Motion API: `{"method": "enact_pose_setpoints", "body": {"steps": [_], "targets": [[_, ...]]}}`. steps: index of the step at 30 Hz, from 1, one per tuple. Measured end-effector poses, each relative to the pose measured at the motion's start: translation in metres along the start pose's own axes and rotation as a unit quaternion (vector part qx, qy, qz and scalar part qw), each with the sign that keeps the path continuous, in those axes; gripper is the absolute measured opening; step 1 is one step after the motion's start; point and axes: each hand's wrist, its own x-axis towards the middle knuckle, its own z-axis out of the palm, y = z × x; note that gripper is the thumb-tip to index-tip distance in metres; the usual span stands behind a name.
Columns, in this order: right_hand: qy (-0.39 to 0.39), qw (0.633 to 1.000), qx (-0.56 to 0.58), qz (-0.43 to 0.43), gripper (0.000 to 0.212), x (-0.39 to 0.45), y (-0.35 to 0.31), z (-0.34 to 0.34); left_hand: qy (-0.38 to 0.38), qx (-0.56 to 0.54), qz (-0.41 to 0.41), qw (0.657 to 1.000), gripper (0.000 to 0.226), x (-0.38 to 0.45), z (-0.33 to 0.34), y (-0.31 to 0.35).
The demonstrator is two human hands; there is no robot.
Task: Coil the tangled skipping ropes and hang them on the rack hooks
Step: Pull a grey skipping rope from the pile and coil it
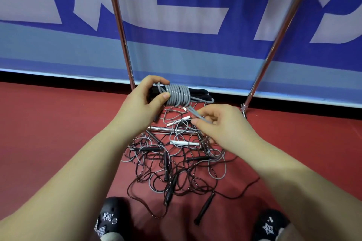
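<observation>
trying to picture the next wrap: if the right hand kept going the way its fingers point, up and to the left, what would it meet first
Probably the grey coil wound round the black handles in the left hand. The right hand pinches the grey cord's loose end; depth is unclear.

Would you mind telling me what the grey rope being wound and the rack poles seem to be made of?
The grey rope, wound in tight turns around black handles, looks like smooth plastic or rubber cord: evenly round, with a soft sheen. The left hand holds the bundle; the right hand pinches the loose end. The rack poles look like polished metal, with bright mirror-like reflections.
</observation>
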Motion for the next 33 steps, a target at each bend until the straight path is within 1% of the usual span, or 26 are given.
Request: {"method": "enact_pose_setpoints", "body": {"steps": [2, 4, 7, 9, 10, 12, 14, 16, 19, 21, 23, 26, 27, 28, 29, 30, 31, 33], "targets": [[0.027, 0.998, -0.053, -0.028, 0.009, 0.001, 0.0, -0.006, -0.008, 0.026, -0.011, 1.0, 0.019, 0.0, -0.001, -0.004], [0.049, 0.996, -0.066, -0.039, 0.008, 0.004, 0.0, -0.014, -0.038, 0.035, -0.025, 0.998, 0.017, 0.0, -0.002, -0.005], [0.071, 0.996, -0.047, -0.038, 0.008, 0.009, 0.007, -0.028, -0.12, -0.01, -0.052, 0.991, 0.018, -0.002, -0.003, -0.004], [0.067, 0.997, -0.032, -0.024, 0.018, 0.012, 0.011, -0.034, -0.168, -0.046, -0.069, 0.982, 0.017, -0.003, -0.005, -0.002], [0.049, 0.999, -0.017, -0.005, 0.025, 0.012, 0.013, -0.037, -0.187, -0.06, -0.076, 0.978, 0.017, -0.004, -0.006, -0.001], [-0.023, 0.999, 0.027, 0.031, 0.037, 0.013, 0.014, -0.04, -0.215, -0.088, -0.082, 0.969, 0.017, -0.007, -0.006, 0.003], [-0.11, 0.99, 0.059, 0.065, 0.032, 0.012, 0.013, -0.041, -0.231, -0.107, -0.08, 0.964, 0.018, -0.008, -0.006, 0.008], [-0.166, 0.974, 0.122, 0.097, 0.029, 0.012, 0.013, -0.043, -0.235, -0.124, -0.078, 0.961, 0.019, -0.009, -0.008, 0.01], [-0.206, 0.929, 0.269, 0.147, 0.028, 0.014, 0.014, -0.045, -0.234, -0.178, -0.073, 0.953, 0.021, -0.007, -0.012, 0.009], [-0.21, 0.889, 0.358, 0.195, 0.03, 0.015, 0.01, -0.045, -0.239, -0.23, -0.073, 0.941, 0.021, -0.006, -0.013, 0.008], [-0.222, 0.848, 0.424, 0.229, 0.031, 0.015, 0.007, -0.044, -0.241, -0.269, -0.072, 0.93, 0.022, -0.006, -0.012, 0.009], [-0.286, 0.773, 0.522, 0.22, 0.04, 0.015, 0.005, -0.037, -0.238, -0.329, -0.075, 0.911, 0.02, -0.007, -0.01, 0.011], [-0.303, 0.749, 0.553, 0.206, 0.04, 0.015, 0.005, -0.034, -0.239, -0.348, -0.072, 0.904, 0.022, -0.007, -0.01, 0.012], [-0.304, 0.734, 0.577, 0.19, 0.034, 0.015, 0.004, -0.031, -0.234, -0.359, -0.068, 0.901, 0.028, -0.006, -0.01, 0.012], [-0.281, 0.728, 0.6, 0.177, 0.029, 0.016, 0.002, -0.027, -0.218, -0.366, -0.07, 0.902, 0.03, -0.006, -0.01, 0.011], [-0.23, 0.735, 0.613, 0.175, 0.029, 0.017, -0.001, -0.022, -0.19, -0.37, -0.075, 0.906, 0.026, -0.005, -0.008, 0.011], [-0.161, 0.756, 0.61, 0.176, 0.031, 0.019, -0.002, -0.017, -0.159, -0.369, -0.083, 0.912, 0.02, -0.005, -0.006, 0.011], [-0.021, 0.821, 0.551, 0.145, 0.028, 0.019, -0.007, -0.005, -0.105, -0.354, -0.095, 0.924, 0.017, -0.005, 0.0, 0.012]]}}
